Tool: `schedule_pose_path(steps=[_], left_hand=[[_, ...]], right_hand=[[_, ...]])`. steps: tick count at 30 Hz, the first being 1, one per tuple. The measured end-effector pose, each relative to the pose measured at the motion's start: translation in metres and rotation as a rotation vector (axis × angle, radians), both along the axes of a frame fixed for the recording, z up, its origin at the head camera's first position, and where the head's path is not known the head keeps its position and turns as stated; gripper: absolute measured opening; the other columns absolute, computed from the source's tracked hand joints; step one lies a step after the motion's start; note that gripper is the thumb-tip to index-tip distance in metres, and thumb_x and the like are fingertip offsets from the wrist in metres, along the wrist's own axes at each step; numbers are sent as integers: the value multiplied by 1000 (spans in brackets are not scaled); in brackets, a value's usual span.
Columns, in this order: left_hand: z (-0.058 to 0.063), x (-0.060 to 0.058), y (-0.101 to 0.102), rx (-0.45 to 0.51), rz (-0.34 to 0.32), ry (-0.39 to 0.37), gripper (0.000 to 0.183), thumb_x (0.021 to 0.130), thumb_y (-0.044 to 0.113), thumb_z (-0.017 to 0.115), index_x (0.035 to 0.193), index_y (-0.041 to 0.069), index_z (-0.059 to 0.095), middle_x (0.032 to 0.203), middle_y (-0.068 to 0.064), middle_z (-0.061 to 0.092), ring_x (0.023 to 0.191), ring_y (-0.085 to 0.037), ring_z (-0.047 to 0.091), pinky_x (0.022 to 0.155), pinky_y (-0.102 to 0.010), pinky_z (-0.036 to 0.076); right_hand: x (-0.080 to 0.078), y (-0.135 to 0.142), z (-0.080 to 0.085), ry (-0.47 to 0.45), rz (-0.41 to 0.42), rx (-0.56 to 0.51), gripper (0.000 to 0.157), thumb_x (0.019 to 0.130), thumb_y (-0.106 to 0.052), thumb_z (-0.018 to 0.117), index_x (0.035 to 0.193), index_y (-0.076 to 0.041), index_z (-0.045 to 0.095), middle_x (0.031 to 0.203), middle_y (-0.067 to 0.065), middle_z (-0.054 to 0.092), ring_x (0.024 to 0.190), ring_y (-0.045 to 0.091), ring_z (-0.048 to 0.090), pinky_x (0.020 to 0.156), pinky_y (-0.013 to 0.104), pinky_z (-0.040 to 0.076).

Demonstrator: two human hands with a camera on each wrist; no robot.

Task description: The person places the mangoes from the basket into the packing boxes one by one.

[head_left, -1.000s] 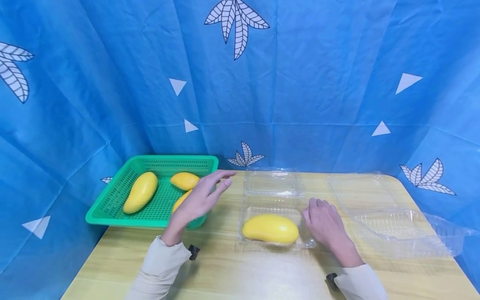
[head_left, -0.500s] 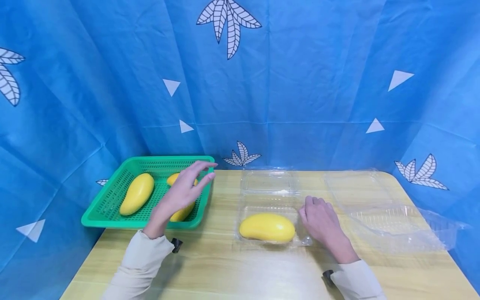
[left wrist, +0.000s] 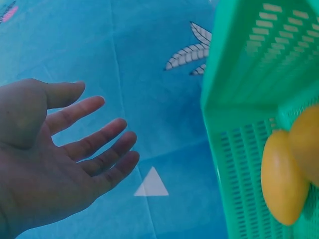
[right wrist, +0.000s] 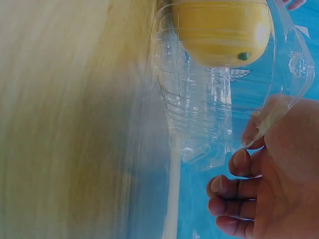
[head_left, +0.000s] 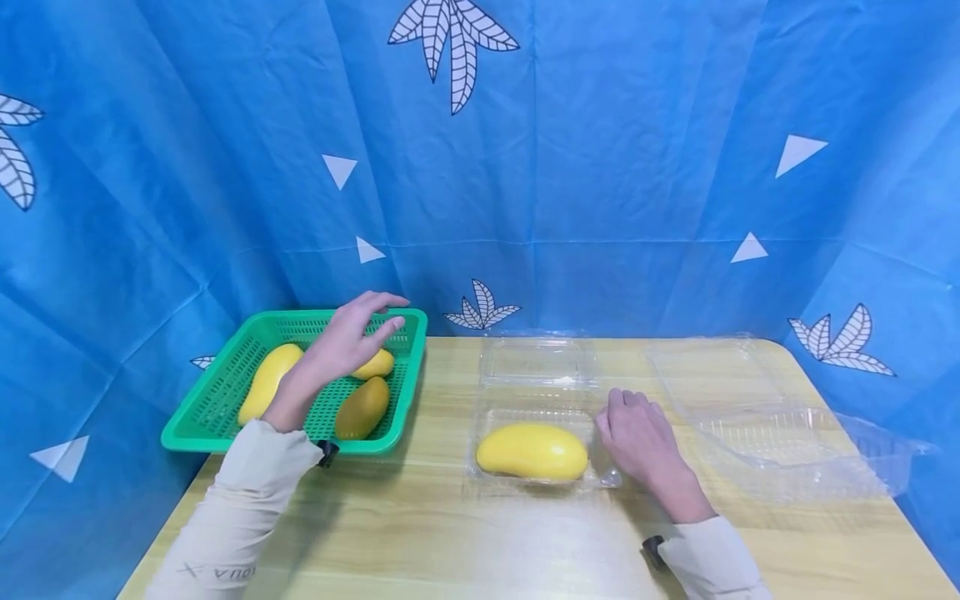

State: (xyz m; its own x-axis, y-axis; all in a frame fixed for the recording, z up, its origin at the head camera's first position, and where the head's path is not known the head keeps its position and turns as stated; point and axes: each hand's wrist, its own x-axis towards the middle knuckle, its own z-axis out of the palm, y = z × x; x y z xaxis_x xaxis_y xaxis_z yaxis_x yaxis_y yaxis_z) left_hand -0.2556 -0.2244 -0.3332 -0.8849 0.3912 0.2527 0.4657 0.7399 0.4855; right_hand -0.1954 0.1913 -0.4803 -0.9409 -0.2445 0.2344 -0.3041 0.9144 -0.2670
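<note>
My left hand (head_left: 337, 342) hovers over the green basket (head_left: 172, 439), fingers spread and holding nothing. In the basket lie a long yellow mango (head_left: 267, 385), partly hidden by my forearm, a smaller mango (head_left: 377, 365) behind and a darker-looking mango (head_left: 363, 408) in front. The left wrist view shows the open palm beside the basket wall (left wrist: 215, 149). My right hand (head_left: 641, 437) pinches the right rim of an opened clear plastic clamshell box (head_left: 487, 417) with curled fingers. A yellow mango (head_left: 532, 451) lies in that box's base; its green stem end shows in the right wrist view.
A second clear clamshell box (head_left: 810, 467) stands opened at the right of the wooden table (head_left: 420, 533). The first box's lid (head_left: 536, 362) is folded back toward the blue curtain (head_left: 600, 167) behind the table.
My left hand has moved left and back from the basket's right side to above it, uncovering the front mango. My right hand has stayed at the box rim.
</note>
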Motion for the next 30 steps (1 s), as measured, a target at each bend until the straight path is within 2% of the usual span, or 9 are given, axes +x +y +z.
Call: schedule_pose_path(steps=[11,16,24,30], left_hand=[[-1,-26,-22,-118,14,-55,32,104,12,60,132,-3,63,134,-26,57,127,-46,50,104,-62,42],[-4,-36,-33,-191,22,-106,31,101,2,62,131,-4,63,132,-28,57,125,-47,50,103,-63,42],[-13,-54,-45,-269,38,-247,41,103,19,63,137,-3,60,142,-30,52,133,-51,43,105,-67,38],[-22,-60,-52,-293,15,-314,44,100,16,65,139,-1,59,145,-30,50,136,-51,41,106,-65,39]], right_hand=[[-1,0,0,12,1,-5,21,101,-13,48,81,-8,45,71,4,41,67,23,40,62,37,40],[-1,1,-1,14,2,-11,21,102,-13,49,81,-9,45,71,4,41,67,23,41,62,37,40],[-2,0,-1,12,9,-24,23,101,-12,48,79,-10,43,69,3,40,65,22,39,61,35,38],[-2,1,0,14,4,-21,24,101,-12,48,78,-11,42,69,3,39,66,22,39,61,35,39]])
